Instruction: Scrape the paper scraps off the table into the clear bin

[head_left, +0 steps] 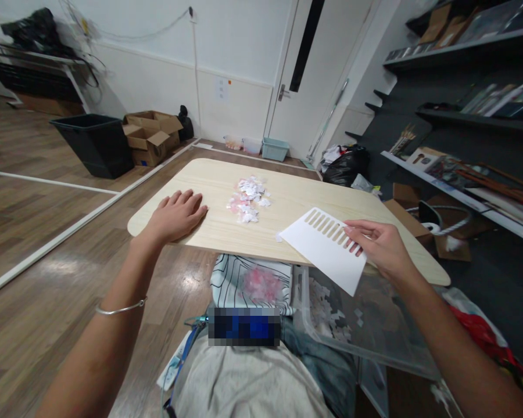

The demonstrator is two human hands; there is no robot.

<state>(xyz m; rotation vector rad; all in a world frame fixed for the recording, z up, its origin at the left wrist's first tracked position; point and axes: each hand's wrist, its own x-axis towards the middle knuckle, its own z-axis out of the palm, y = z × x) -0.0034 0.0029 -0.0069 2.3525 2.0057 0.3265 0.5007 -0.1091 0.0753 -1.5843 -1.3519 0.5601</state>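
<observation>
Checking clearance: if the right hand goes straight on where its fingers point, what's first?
Beyond the slotted white sheet it holds, the right hand would likely meet the paper scraps on the table. Its height above the tabletop is unclear, so it might pass over them.

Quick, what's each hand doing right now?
Left hand: open, palm down on the table.
Right hand: closed, holding the white slotted card between thumb and fingers.

Free passage across the table (pixel 213 177) between left hand (pixel 177 216) and scrap pile (pixel 250 191), white card (pixel 320 249) an obstacle rightward.
</observation>
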